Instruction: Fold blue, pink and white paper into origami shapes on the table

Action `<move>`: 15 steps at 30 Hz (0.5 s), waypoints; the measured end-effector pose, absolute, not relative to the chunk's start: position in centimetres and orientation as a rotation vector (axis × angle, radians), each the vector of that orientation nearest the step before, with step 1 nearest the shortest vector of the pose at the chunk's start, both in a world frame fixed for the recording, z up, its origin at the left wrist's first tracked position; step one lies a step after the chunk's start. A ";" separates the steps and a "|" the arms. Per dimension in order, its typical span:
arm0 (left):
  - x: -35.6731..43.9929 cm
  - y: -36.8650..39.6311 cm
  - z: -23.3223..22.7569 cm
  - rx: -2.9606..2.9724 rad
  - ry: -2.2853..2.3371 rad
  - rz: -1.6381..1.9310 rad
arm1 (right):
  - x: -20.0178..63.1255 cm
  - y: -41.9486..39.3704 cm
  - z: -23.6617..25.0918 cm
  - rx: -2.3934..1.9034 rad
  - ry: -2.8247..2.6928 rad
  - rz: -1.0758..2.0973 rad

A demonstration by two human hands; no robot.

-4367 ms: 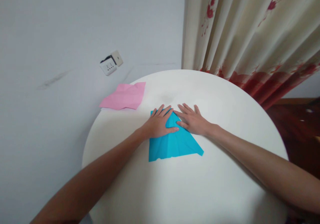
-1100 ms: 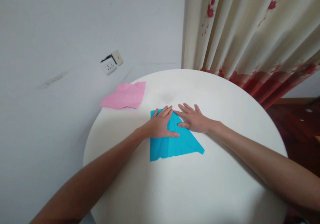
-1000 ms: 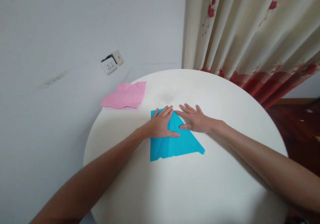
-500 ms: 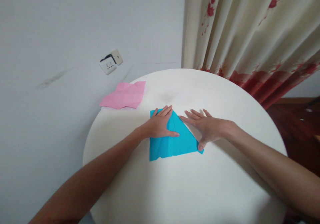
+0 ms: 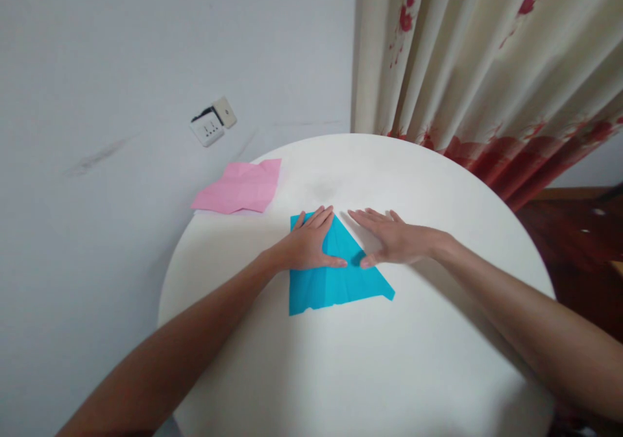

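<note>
A blue sheet of paper (image 5: 321,291) lies on the white round table, with its right side folded into a slanted edge and its lower edge uneven. My left hand (image 5: 311,242) rests flat on the upper left of the paper, fingers pointing away and thumb stretched to the right. Over the slanted edge is my right hand (image 5: 389,236), open, with its fingers out beyond the paper and its thumb above the blue surface. A shadow shows under that thumb; whether it touches the paper I cannot tell.
A creased pink sheet of paper (image 5: 243,187) lies at the table's far left edge. The white table (image 5: 341,372) stands against a pale wall with a socket (image 5: 207,128). A cream curtain (image 5: 467,54) with red flowers hangs at the back right.
My right hand has moved up and left along the slanted edge, its thumb leaving the lower right corner of the blue paper. My left hand stays in place on the paper.
</note>
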State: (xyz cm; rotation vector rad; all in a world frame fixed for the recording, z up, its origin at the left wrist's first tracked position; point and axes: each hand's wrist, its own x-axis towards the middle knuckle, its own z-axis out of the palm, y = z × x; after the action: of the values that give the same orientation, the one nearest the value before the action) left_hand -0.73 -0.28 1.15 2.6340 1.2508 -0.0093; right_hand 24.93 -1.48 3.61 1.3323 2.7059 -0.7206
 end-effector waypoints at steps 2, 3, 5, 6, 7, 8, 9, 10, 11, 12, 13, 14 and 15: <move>-0.7 -0.3 1.2 2.632 1.250 -0.016 | 23.9 -1.0 3.2 1.483 2.729 -0.634; -0.7 -0.3 1.3 2.633 1.250 -0.017 | 23.4 -0.9 2.9 1.521 2.748 -0.586; -0.6 -0.4 1.3 2.636 1.251 -0.016 | 22.6 -0.8 2.3 1.506 2.792 -0.515; -0.5 -0.4 1.3 2.637 1.251 -0.016 | 22.4 -0.8 2.0 1.480 2.814 -0.490; -0.5 -0.4 1.3 2.636 1.253 -0.019 | 22.3 -0.8 1.9 1.453 2.833 -0.469; -0.4 -0.4 1.3 2.635 1.257 -0.023 | 22.2 -0.8 1.8 1.433 2.846 -0.451; -0.4 -0.5 1.3 2.634 1.260 -0.028 | 22.1 -0.9 1.8 1.418 2.854 -0.436; -0.4 -0.5 1.2 2.635 1.261 -0.031 | 22.1 -0.9 1.8 1.410 2.857 -0.423; -0.5 -0.5 1.2 2.640 1.260 -0.030 | 22.1 -0.9 1.8 1.407 2.857 -0.410; -0.6 -0.5 1.3 2.648 1.257 -0.024 | 22.2 -1.0 1.9 1.406 2.856 -0.399; -0.7 -0.5 1.3 2.660 1.250 -0.016 | 22.2 -1.0 1.9 1.405 2.855 -0.389; -0.8 -0.4 1.3 2.673 1.243 -0.004 | 22.2 -0.9 1.9 1.403 2.855 -0.381; -1.0 -0.3 1.4 2.685 1.242 0.010 | 22.2 -0.9 1.9 1.401 2.856 -0.373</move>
State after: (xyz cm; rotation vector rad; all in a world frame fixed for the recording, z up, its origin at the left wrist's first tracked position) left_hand -0.99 -0.33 1.39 2.6851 1.2420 0.0099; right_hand 22.16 -0.92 1.89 1.4013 2.8560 -0.3733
